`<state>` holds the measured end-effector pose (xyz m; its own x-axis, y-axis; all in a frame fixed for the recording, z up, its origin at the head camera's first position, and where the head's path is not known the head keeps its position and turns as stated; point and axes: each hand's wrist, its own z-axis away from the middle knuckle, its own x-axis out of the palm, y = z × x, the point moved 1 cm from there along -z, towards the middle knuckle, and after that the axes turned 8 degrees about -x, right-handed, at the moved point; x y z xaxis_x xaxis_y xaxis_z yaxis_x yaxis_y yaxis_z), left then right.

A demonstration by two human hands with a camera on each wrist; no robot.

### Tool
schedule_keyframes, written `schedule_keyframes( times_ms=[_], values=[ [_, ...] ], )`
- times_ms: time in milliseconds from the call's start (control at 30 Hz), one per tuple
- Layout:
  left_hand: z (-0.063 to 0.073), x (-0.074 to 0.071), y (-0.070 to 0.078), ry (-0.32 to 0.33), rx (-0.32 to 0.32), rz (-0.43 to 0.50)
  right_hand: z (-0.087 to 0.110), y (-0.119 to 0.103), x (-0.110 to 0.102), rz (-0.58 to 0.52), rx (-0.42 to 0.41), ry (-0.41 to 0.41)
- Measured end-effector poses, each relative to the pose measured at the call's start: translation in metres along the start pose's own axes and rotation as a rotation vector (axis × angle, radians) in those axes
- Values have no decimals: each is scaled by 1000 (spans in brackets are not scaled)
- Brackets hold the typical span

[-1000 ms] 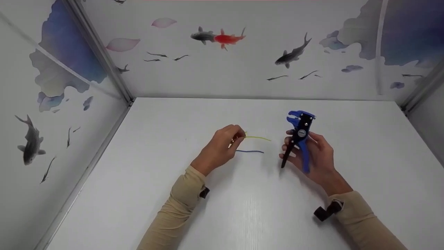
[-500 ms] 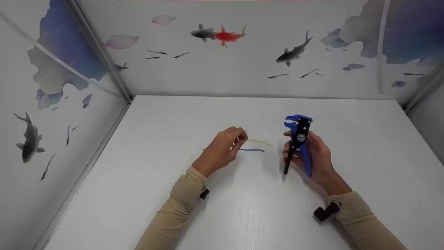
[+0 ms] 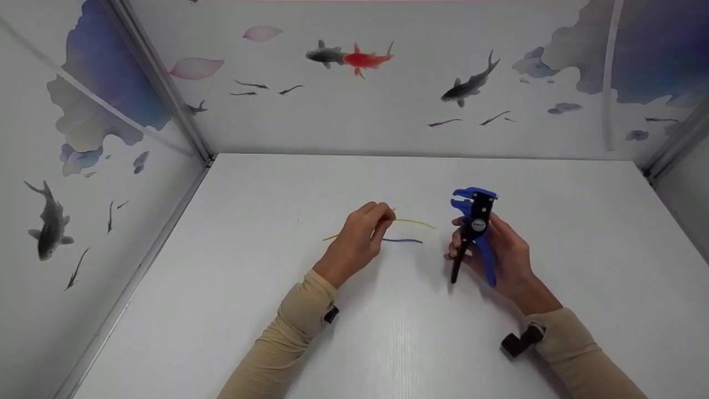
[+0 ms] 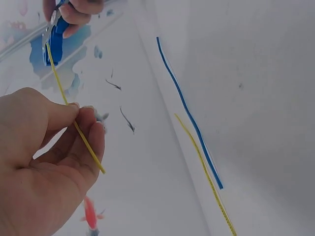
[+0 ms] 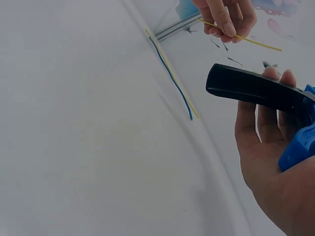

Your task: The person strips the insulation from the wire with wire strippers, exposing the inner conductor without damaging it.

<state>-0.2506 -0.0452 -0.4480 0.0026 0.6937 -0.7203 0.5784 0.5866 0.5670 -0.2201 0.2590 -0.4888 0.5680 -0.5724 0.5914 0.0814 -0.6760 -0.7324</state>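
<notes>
My left hand (image 3: 357,241) pinches a thin yellow wire (image 3: 416,221) between thumb and fingers, above the table. One end of the wire points right, toward the wire stripper (image 3: 478,219), with a gap between them in the head view. That stripper, blue and black with two handles, is held upright by my right hand (image 3: 512,255), whose fingers curl about the handles. Its blue jaws face left and stand apart. On the table below my left hand lie a blue wire (image 4: 187,110) and a second yellow wire (image 4: 206,169); in the head view the hand partly covers both.
The white table (image 3: 388,343) is bounded by a back wall (image 3: 376,122) and a left wall (image 3: 33,310), both printed with fish. Metal framing (image 3: 160,77) runs along the left corner. A black wrist camera (image 3: 518,342) sits at my right sleeve.
The stripper has come down and slightly left in my right hand. The left hand has shifted slightly right, still pinching the yellow wire, and more of the second yellow wire shows.
</notes>
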Motion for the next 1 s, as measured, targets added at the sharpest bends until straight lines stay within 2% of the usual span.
schedule_keyframes(
  times_ms=[167, 333, 533, 733, 1000],
  values=[
    [-2, 0, 0, 68, -20, 21, 1, 3, 1, -49, 28, -69],
    [-1, -2, 2, 106, -4, 28, 3, 6, 1, 11, 57, -76],
    [1, -2, 3, 112, -12, 40, 4, 8, 4, 53, 108, -37],
    [1, -3, 4, 133, -27, 59, 4, 9, 5, 55, 135, -53],
    [1, -2, 7, 125, -16, 54, 4, 8, 12, 191, 151, -29]
  ],
)
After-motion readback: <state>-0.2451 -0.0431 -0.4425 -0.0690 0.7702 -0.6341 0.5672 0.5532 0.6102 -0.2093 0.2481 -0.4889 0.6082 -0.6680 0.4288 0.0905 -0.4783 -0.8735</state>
